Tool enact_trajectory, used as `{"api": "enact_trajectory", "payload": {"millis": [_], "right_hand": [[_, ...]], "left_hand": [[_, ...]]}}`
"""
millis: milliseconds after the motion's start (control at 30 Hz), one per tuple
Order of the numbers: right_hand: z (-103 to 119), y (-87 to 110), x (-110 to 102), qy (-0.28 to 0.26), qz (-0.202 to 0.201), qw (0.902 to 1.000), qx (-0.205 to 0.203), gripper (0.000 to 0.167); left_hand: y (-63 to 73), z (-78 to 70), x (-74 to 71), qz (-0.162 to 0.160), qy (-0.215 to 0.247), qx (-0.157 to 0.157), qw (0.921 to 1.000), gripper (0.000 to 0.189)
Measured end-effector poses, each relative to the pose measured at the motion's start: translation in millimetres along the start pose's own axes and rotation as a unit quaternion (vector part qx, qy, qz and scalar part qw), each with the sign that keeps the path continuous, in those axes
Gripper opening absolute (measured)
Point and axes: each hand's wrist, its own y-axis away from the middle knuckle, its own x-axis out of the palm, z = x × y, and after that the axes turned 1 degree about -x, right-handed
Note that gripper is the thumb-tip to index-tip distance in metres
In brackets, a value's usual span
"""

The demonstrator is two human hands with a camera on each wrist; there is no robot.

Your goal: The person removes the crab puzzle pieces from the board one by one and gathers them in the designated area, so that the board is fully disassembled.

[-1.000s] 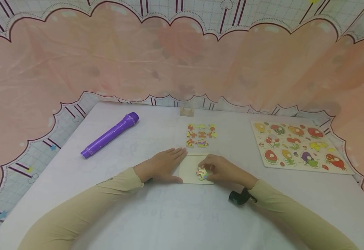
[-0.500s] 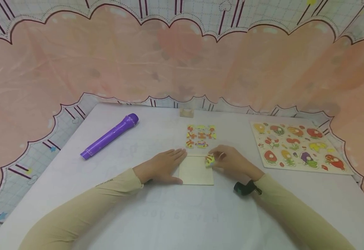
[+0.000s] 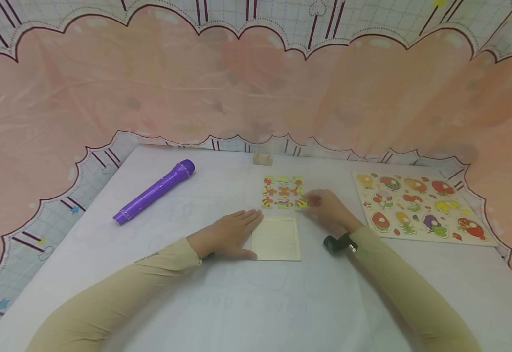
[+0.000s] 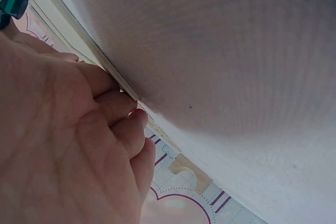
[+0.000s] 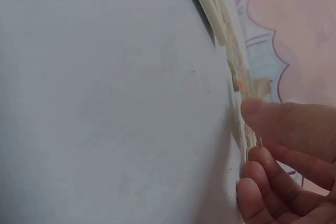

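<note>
A square wooden puzzle tray (image 3: 277, 239) with a low rim lies bare on the white table. My left hand (image 3: 231, 233) lies along its left side, fingers and thumb stretched out; in the left wrist view its fingertips meet the tray's edge (image 4: 79, 38). Beyond the tray, several colourful jigsaw pieces (image 3: 283, 190) are laid in rows with small gaps. My right hand (image 3: 328, 208) pinches a yellow and red jigsaw piece (image 3: 300, 203) at the near right corner of these rows. In the right wrist view my thumb (image 5: 257, 109) and curled fingers mostly hide that piece.
A purple toy microphone (image 3: 154, 191) lies at the left. To the right is a fruit-picture peg puzzle board (image 3: 423, 208). A small wooden block (image 3: 262, 158) stands at the back edge, before a patterned cloth (image 3: 220, 93). A dark camera (image 3: 340, 243) hangs at the right wrist.
My right hand has carried the jigsaw piece off the tray, away from me and rightward, to the corner of the rows, turning it on the way. My left hand has stayed put.
</note>
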Motion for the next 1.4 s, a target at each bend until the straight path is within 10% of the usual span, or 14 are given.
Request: {"api": "enact_trajectory", "payload": {"millis": [1100, 1400], "right_hand": [[1.9, -6.0, 1.2, 0.023, 0.008, 0.9987, 0.044, 0.029], [-5.9, -2.2, -0.9, -0.021, -0.017, 0.9996, 0.001, 0.032]], "left_hand": [[-1.7, -0.5, 3.5, -0.001, -0.008, 0.004, 1.0000, 0.097], [-4.0, 3.2, -0.5, 0.022, -0.007, -0.008, 0.9997, 0.097]]}}
